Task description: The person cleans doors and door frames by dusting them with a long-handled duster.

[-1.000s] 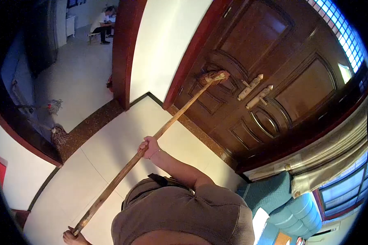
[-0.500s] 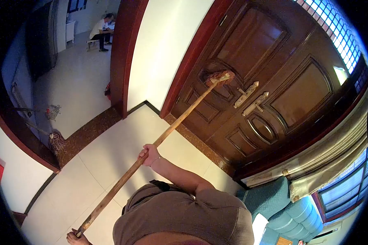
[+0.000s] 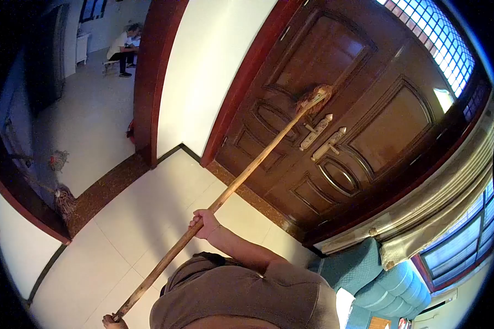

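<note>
A mop with a long wooden handle (image 3: 252, 164) runs diagonally across the view. Its reddish-brown head (image 3: 316, 100) is up against the brown double door (image 3: 357, 71), just above the ornate door handles (image 3: 316, 132). Midway along the pole, my right hand (image 3: 206, 223) is closed round the wood. My left hand (image 3: 114, 322) grips the pole's lower end at the bottom left edge, partly cut off by the frame.
Two more mops (image 3: 66, 202) stand by the doorway at left. Through it, a person (image 3: 123, 49) sits on a bench in the other room. A blue-green sofa (image 3: 351, 267), a gold curtain (image 3: 422, 219) and a window (image 3: 461, 241) are at right.
The mop head has moved up the door, from the oval panel to above the handles. Both hands keep their hold on the pole, and the view has shifted slightly.
</note>
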A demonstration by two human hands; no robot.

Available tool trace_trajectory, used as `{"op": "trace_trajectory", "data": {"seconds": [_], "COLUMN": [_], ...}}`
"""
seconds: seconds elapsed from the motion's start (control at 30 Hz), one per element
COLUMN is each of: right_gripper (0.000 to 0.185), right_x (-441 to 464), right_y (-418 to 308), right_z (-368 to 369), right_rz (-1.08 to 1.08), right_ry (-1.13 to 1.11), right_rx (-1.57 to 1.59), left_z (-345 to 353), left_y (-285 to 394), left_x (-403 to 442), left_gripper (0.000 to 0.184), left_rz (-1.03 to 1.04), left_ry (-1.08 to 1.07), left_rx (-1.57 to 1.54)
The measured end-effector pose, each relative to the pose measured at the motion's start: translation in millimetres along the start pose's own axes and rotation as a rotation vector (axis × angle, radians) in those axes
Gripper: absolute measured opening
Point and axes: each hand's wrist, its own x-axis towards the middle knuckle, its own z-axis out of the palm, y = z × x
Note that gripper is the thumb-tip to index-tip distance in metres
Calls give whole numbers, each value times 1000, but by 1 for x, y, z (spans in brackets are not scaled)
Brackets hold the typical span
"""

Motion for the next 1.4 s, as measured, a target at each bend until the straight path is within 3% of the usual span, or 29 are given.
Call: {"op": "trace_trajectory", "data": {"seconds": [0.03,0.1,0.17,0.2,0.23,0.3,0.33,0.37,0.43,0.47,0.6,0.63,0.7,0.83,0.97,1.1,1.13,1.17,1.23,1.4], "right_gripper": [20,19,19,18,18,16,16,14,12,11,7,11,21,24,21,17,16,16,15,16], "right_x": [2,5,-3,-8,-14,-28,-36,-44,-54,-57,-70,-77,-103,-116,-127,-140,-146,-149,-152,-148], "right_y": [-4,-9,-22,-29,-39,-62,-72,-83,-105,-114,-161,-175,-190,-217,-230,-246,-253,-263,-287,-312], "right_z": [-3,-10,-12,-13,-12,-10,-9,-9,-6,-2,12,19,35,52,66,75,73,70,59,33], "right_rz": [-11,-17,-49,-71,-85,-181,-191,-248,-310,-377,-572,-618,-668,-872,-1011,-1181,-1244,-1243,-1344,-1324], "right_ry": [0,-35,-65,-89,-91,-80,-78,-134,-191,-200,-222,-224,-221,-350,-282,-170,-94,-87,-35,-7], "right_rx": [4,10,-1,-9,-9,-17,-19,-48,-81,-69,-58,-6,-30,-122,-266,-388,-443,-436,-499,-511], "left_z": [9,27,37,40,52,78,61,86,72,79,131,119,83,95,95,94,91,93,92,63], "left_y": [4,8,18,25,34,52,78,82,124,132,198,221,271,308,326,349,358,368,386,402], "left_x": [-1,-11,-21,-19,-25,-20,-23,-33,-14,-15,-19,-7,14,30,53,79,84,85,87,97], "left_gripper": [31,25,28,33,38,40,41,45,25,25,19,21,23,23,23,27,28,28,31,31], "left_rz": [-9,-247,-159,-84,26,548,32,-66,-106,-105,-416,-360,-180,-60,-15,134,110,118,257,268], "left_ry": [-56,-331,-286,-363,-199,377,-357,-464,-736,-734,-606,-709,-508,-452,-496,-402,-542,-547,-487,-535], "left_rx": [-6,37,0,-63,-93,-253,-227,-231,-175,-180,-605,-469,-530,-596,-566,-667,-674,-670,-707,-669]}}
